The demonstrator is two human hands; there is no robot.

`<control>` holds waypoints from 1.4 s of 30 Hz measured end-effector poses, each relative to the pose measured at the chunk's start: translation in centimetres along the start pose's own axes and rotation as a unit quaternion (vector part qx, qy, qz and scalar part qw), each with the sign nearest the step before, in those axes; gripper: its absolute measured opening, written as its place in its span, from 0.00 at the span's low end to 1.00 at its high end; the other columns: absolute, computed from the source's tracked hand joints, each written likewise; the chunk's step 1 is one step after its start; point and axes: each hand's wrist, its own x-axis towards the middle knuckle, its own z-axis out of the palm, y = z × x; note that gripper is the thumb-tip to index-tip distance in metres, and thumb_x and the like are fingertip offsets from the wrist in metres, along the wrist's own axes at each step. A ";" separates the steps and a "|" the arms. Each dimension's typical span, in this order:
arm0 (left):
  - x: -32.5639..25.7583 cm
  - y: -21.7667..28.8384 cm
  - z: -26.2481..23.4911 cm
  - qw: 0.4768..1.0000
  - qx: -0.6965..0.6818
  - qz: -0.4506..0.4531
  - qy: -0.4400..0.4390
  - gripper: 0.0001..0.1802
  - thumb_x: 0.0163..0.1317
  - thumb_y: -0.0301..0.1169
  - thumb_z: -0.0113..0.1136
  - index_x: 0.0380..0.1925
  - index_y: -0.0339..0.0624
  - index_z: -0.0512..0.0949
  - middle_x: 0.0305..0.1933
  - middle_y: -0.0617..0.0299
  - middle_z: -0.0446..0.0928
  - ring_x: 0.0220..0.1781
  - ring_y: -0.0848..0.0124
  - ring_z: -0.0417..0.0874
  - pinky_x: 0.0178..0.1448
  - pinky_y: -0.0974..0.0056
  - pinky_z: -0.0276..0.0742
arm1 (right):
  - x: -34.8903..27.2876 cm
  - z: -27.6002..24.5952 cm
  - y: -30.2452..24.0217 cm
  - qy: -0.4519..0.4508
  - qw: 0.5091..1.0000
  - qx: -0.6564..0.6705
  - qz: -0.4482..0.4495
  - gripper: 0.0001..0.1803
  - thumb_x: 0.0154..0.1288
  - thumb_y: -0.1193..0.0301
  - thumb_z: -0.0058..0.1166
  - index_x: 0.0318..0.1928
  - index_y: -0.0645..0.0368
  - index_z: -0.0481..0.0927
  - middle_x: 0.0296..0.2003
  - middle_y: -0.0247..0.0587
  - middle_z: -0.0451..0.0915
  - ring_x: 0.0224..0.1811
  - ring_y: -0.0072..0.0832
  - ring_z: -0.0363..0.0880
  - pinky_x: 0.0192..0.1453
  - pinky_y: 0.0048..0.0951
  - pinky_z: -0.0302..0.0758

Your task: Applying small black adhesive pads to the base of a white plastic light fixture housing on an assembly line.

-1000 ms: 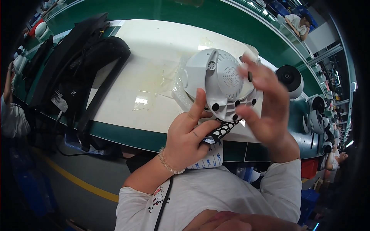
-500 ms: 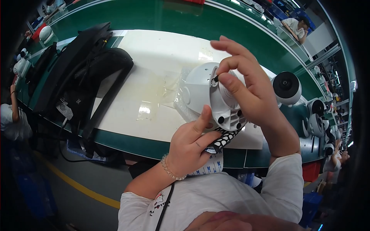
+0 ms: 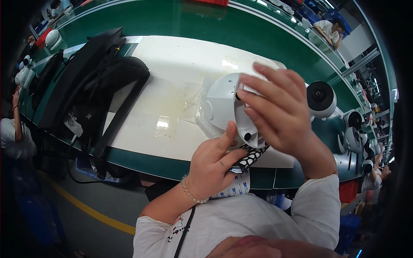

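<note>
A rounded white plastic device shell [image 3: 220, 96] lies tilted on the table in front of me, its open side toward my right hand. Small black round pads [image 3: 247, 136] sit on its rim. My left hand [image 3: 211, 161] steadies the shell's near edge with its thumb. Its other fingers hold a black-and-white patterned sheet [image 3: 250, 159], its round cut-outs suggesting a pad sheet. My right hand [image 3: 279, 109] lies over the shell's open side, fingers stretched out, fingertips at the rim by a black pad. It hides much of the shell's inside.
Clear bubble wrap [image 3: 202, 116] lies under the shell on the white board [image 3: 167, 77]. Black bags [image 3: 92, 86] fill the left of the green bench. To the right stand a white device with a black round face [image 3: 319, 94] and several similar units [image 3: 352, 139].
My right hand has gone from pinching at a black pad on the rim to lying flatter, fingers stretched across the shell. My left hand has kept its place.
</note>
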 end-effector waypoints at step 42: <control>0.1 1.1 -1.2 0.992 -0.021 -0.066 -0.104 0.19 0.33 0.16 0.60 0.32 0.39 0.77 0.59 0.47 0.64 0.45 0.61 0.75 0.38 0.66 0.71 | -22.9 -2.4 7.8 -0.240 0.835 -0.031 0.494 0.27 0.62 0.61 0.44 0.61 0.48 0.58 0.57 0.41 0.63 0.55 0.39 0.66 0.57 0.33 0.65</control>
